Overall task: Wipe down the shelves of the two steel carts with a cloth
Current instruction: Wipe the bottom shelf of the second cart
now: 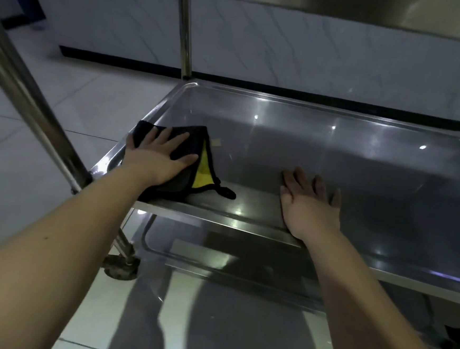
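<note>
Steel cart, seen from its front side; places given against the middle shelf (220, 218).

1. Lower shelf (216, 258): steel tray with rounded corners, directly under the middle shelf, nearest the floor.
2. Caster wheel (121, 270): below the middle shelf's near-left corner, at the foot of the slanting front post (23, 94).
3. Right hand (310, 206): laid palm-down on the middle shelf, just inside its front rim and right of centre. Fingers straight and slightly spread, pointing to the far side, gripping nothing.
4. Left hand (155, 159): flat on the cloth at the shelf's left end. Fingers straight and fanned, pointing away and to the right; pressing down, not curled round the cloth.
5. Cloth (191, 139): dark, folded, lying on the middle shelf's floor at the left end, partly under the left hand. A yellow face shows along its right edge. Long axis runs diagonally from the far-left corner toward the front rim. A black hanging loop (225, 192) trails off its near-right corner, toward the right.
6. Pale tag (216, 143): at the cloth's far-right edge; too small to read.
7. Rear post (185, 33): upright from the shelf's far-left corner.
8. Top shelf (347, 1): steel underside overhead.
9. Marbled panels (289, 41) with dark baseboard, beyond the far rim; pale floor tiles (47, 132) to the left.
</note>
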`<state>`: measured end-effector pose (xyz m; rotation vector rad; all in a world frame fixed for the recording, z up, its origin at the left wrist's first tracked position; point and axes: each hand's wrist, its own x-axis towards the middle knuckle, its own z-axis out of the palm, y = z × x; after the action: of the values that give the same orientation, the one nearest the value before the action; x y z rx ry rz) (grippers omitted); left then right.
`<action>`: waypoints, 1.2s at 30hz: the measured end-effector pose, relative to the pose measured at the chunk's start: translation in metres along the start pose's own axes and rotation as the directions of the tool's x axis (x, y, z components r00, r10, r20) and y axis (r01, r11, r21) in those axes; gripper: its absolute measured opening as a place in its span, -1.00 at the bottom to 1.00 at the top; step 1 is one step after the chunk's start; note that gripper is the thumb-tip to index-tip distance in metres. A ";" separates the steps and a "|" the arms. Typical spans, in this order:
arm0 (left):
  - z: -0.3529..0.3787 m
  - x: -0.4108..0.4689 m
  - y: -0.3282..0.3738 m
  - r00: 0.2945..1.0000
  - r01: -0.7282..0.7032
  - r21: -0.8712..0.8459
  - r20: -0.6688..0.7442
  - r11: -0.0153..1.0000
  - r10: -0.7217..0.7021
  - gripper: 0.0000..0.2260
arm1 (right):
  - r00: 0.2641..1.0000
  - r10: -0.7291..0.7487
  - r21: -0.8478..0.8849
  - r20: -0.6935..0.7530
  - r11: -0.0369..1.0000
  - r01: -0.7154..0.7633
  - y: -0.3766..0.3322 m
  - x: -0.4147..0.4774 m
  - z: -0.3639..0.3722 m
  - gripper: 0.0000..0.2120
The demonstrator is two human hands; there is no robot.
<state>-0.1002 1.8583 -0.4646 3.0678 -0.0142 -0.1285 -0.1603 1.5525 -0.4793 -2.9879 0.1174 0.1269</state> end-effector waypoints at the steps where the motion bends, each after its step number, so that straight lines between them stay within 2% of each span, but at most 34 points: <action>1: 0.000 0.000 0.000 1.000 0.003 0.017 0.008 1.000 -0.003 -0.36 | 1.000 0.004 -0.003 0.005 1.000 -0.004 0.000 0.000 0.000 -0.53; 4: -0.001 -0.004 0.028 0.999 -0.037 0.010 0.017 0.999 0.037 -0.39 | 1.000 0.011 -0.008 0.012 1.000 -0.011 -0.003 -0.001 0.000 -0.53; 8: 0.012 -0.022 0.124 0.951 -0.310 -0.036 0.006 0.950 0.310 -0.42 | 0.999 0.020 -0.027 0.028 0.999 -0.019 -0.006 -0.003 -0.001 -0.51; 10: 0.015 -0.030 0.153 0.927 -0.373 -0.050 0.017 0.927 0.374 -0.44 | 0.999 0.016 -0.048 0.039 0.999 -0.014 -0.003 -0.004 -0.001 -0.49; 12: 0.015 -0.031 0.148 0.928 -0.371 -0.068 0.011 0.926 0.372 -0.43 | 0.999 0.013 -0.028 0.040 1.000 -0.011 -0.001 -0.004 -0.001 -0.50; 15: 0.011 -0.032 0.091 0.952 -0.306 -0.091 0.004 0.948 0.308 -0.41 | 0.999 0.023 0.004 0.027 1.000 -0.023 -0.001 -0.004 -0.002 -0.53; 18: 0.000 -0.037 0.013 0.996 -0.086 -0.076 0.029 0.993 0.089 -0.41 | 1.000 0.028 -0.002 0.014 1.000 -0.028 -0.002 -0.005 -0.001 -0.53; 20: -0.005 -0.040 -0.024 0.999 0.033 -0.026 0.032 0.999 -0.032 -0.39 | 0.999 0.033 -0.005 0.009 0.999 -0.033 -0.003 -0.006 0.000 -0.53; 23: -0.003 -0.041 -0.035 0.997 0.068 0.029 0.029 0.997 -0.069 -0.37 | 0.999 0.033 -0.009 -0.002 0.999 -0.033 -0.006 -0.005 0.001 -0.53; 25: -0.002 -0.043 -0.019 0.996 0.076 0.007 0.038 0.997 -0.076 -0.38 | 1.000 0.030 -0.018 -0.001 0.999 -0.030 -0.006 -0.006 0.001 -0.53; 28: 0.004 -0.050 0.039 1.000 -0.009 -0.039 0.029 0.999 0.010 -0.38 | 1.000 0.022 -0.038 0.015 0.999 -0.021 -0.007 -0.006 0.000 -0.53; 32: 0.020 -0.070 0.143 0.957 -0.288 -0.066 0.030 0.955 0.290 -0.38 | 0.999 0.014 0.034 0.037 0.999 -0.015 -0.007 -0.004 -0.005 -0.52; 34: 0.023 -0.074 0.161 0.949 -0.311 -0.078 0.032 0.947 0.314 -0.39 | 0.999 0.005 0.174 -0.038 0.985 0.002 -0.002 -0.004 -0.008 -0.52; 36: 0.017 -0.074 0.158 0.950 -0.307 -0.192 0.007 0.932 0.314 -0.44 | 0.993 0.022 0.378 -0.116 0.925 0.024 0.004 -0.008 -0.013 -0.57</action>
<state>-0.1765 1.7006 -0.4642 2.8275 -0.4599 -0.1576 -0.1678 1.5470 -0.4658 -2.6055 0.1359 -0.0681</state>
